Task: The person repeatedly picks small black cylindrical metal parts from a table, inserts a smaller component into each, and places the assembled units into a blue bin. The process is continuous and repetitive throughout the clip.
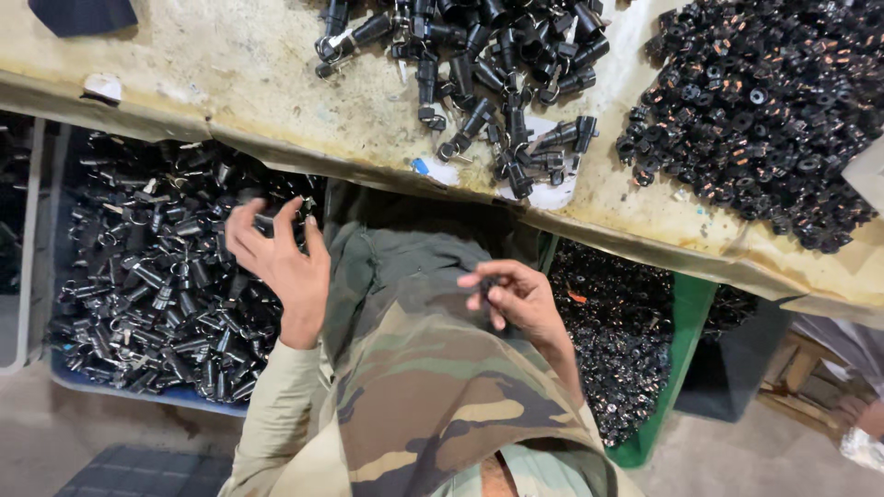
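While a person in a camouflage jacket (433,396) sits at a worn workbench (249,83), the left hand (276,262) hangs over a blue bin (138,391) of black cylindrical parts (157,294) under the bench, fingers spread and curled loosely around one dark part (264,223). Further right, the right hand (516,299) pinches a small black piece (486,287) between thumb and fingertips, above the lap. Beside it stands a green bin (686,340) of small black rings (612,368). On the bench lie a pile of black cylinders (488,64) and, at far right, a heap of black rings (755,110).
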